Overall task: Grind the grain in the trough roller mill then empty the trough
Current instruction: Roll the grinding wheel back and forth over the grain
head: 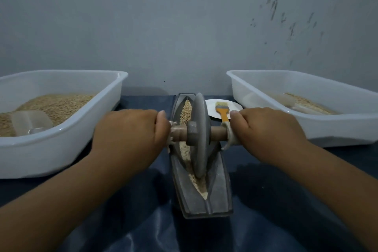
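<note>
we see a boat-shaped grey trough [219, 188] lying lengthwise on a dark blue cloth [286, 200], its far end toward the wall [184, 16] and its near end toward us; a grey stone wheel [199, 137] stands upright on edge in the trough's groove, about midway along it; a wooden axle [218, 132] passes through the wheel's hub and sticks out to both sides; our left hand [131, 133] is clenched around the left end of the axle, knuckles up, and our right hand [268, 131] is clenched around the right end, where a pale cord [230, 135] is wound on the wood; whole grain [186, 112] lies in the groove beyond the wheel, and paler crushed grain [199, 186] lies in the groove on the near side; to the left stands a white tub [61, 149] holding a heap of grain with a clear plastic scoop [30, 121] resting in it; to the right stands a second white tub [337, 129] with a thinner layer of grain and another pale scoop [294, 104] lying in it; between the trough and the right tub sits a small white plate [210, 108] bearing a brush [222, 111] with an orange handle, bristles pointing away from us.
</note>
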Tool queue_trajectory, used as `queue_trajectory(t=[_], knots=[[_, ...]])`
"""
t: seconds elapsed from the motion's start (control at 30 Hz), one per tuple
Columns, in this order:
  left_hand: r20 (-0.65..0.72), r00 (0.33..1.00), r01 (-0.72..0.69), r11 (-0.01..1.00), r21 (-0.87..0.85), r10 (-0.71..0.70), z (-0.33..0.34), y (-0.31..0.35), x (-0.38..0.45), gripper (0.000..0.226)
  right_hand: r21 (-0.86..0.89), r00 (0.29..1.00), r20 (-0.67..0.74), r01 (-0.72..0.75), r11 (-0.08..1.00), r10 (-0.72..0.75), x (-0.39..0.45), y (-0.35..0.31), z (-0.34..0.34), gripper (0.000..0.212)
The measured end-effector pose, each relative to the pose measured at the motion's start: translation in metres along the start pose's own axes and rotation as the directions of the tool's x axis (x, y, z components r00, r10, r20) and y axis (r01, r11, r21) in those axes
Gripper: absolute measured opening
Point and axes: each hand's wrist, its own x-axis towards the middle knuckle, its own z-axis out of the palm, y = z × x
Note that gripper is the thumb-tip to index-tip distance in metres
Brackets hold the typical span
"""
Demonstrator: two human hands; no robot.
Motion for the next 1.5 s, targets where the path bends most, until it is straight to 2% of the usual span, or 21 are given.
queue_trajectory(t=[0.07, 0.1, 0.2, 0.27, 0.3, 0.4, 0.57, 0.63, 0.73, 0.8, 0.87, 0.9, 0.93, 1.03, 1.07, 1.17, 1.23, 1.3, 1.37, 1.5], knots=[[0.0, 0.998, 0.064, 0.995, -0.081, -0.064, 0.003, 0.0, -0.003, 0.044, -0.012, 0.999, -0.051, 0.001, 1.0, -0.002, 0.0, -0.003, -0.002, 0.045], [0.024, 0.998, 0.05, 0.997, -0.059, -0.049, 0.005, 0.0, -0.002, 0.044, -0.004, 0.998, -0.06, -0.008, 1.0, 0.008, 0.003, -0.004, -0.001, 0.046], [0.122, 0.991, -0.072, 0.972, 0.226, 0.045, 0.025, -0.005, 0.008, 0.046, 0.002, 0.999, -0.023, -0.033, 0.999, 0.033, 0.027, -0.007, 0.013, 0.05], [0.191, 0.981, -0.074, 0.953, 0.292, 0.018, 0.034, -0.009, 0.021, 0.058, 0.029, 0.996, -0.028, -0.082, 0.996, 0.083, 0.045, -0.007, 0.026, 0.051], [0.21, 0.978, -0.065, 0.951, 0.303, 0.0, 0.038, -0.01, 0.028, 0.057, 0.045, 0.994, -0.032, -0.107, 0.993, 0.108, 0.052, -0.007, 0.031, 0.05], [0.213, 0.975, -0.005, 0.956, 0.292, -0.06, 0.044, -0.011, 0.041, 0.047, 0.091, 0.987, -0.001, -0.158, 0.983, 0.159, 0.062, -0.004, 0.037, 0.05], [0.16, 0.984, -0.114, 0.97, 0.216, 0.08, 0.028, -0.008, 0.025, 0.044, 0.059, 0.997, -0.034, -0.062, 0.996, 0.064, 0.03, -0.004, 0.026, 0.04], [0.149, 0.984, -0.127, 0.97, 0.209, 0.097, 0.013, -0.004, 0.015, 0.031, 0.054, 0.998, -0.024, -0.057, 0.997, 0.058, 0.017, -0.004, 0.015, 0.042], [0.143, 0.984, -0.13, 0.978, 0.161, 0.107, 0.001, -0.002, 0.005, 0.035, 0.003, 0.999, -0.008, -0.042, 0.999, 0.042, 0.002, -0.002, 0.003, 0.043], [0.172, 0.979, -0.134, 0.978, 0.161, 0.106, 0.0, -0.003, 0.004, 0.038, 0.001, 0.998, -0.003, -0.06, 0.998, 0.06, -0.001, -0.004, 0.0, 0.045], [0.176, 0.971, -0.195, 0.962, 0.189, 0.162, 0.004, -0.006, 0.006, 0.024, 0.029, 0.996, 0.025, -0.082, 0.996, 0.081, 0.008, -0.005, 0.003, 0.045], [0.232, 0.96, -0.208, 0.954, 0.216, 0.156, 0.009, -0.005, 0.008, 0.02, 0.038, 0.993, 0.047, -0.106, 0.994, 0.104, 0.015, -0.005, 0.006, 0.045], [0.233, 0.966, -0.152, 0.971, 0.186, 0.107, 0.015, -0.004, 0.01, 0.026, 0.05, 0.99, 0.069, -0.127, 0.991, 0.123, 0.022, -0.004, 0.011, 0.044], [0.172, 0.985, -0.047, 0.965, 0.259, 0.002, 0.033, -0.01, 0.032, 0.051, 0.064, 0.984, 0.079, -0.163, 0.984, 0.158, 0.047, -0.006, 0.027, 0.044], [0.19, 0.981, -0.021, 0.962, 0.271, -0.032, 0.038, -0.012, 0.037, 0.052, 0.082, 0.981, 0.064, -0.186, 0.979, 0.181, 0.054, -0.006, 0.029, 0.047], [0.184, 0.983, -0.079, 0.934, 0.349, 0.014, 0.045, -0.009, 0.042, 0.04, 0.106, 0.979, 0.05, -0.203, 0.973, 0.199, 0.059, -0.009, 0.029, 0.047], [0.195, 0.98, -0.101, 0.939, 0.33, 0.037, 0.041, -0.009, 0.032, 0.035, 0.101, 0.991, 0.029, -0.136, 0.986, 0.134, 0.049, -0.008, 0.028, 0.038], [0.179, 0.98, -0.129, 0.958, 0.257, 0.084, 0.031, -0.007, 0.022, 0.046, 0.071, 0.998, 0.004, -0.069, 0.995, 0.069, 0.031, -0.004, 0.023, 0.029], [0.175, 0.982, -0.108, 0.977, 0.184, 0.076, 0.014, -0.003, 0.011, 0.057, 0.049, 0.999, 0.007, -0.045, 0.998, 0.045, 0.014, -0.002, 0.012, 0.04], [0.103, 0.994, 0.031, 0.998, 0.051, -0.036, -0.002, 0.003, 0.002, 0.049, -0.052, 1.0, -0.019, 0.002, 0.999, -0.003, -0.001, -0.005, -0.001, 0.046]])
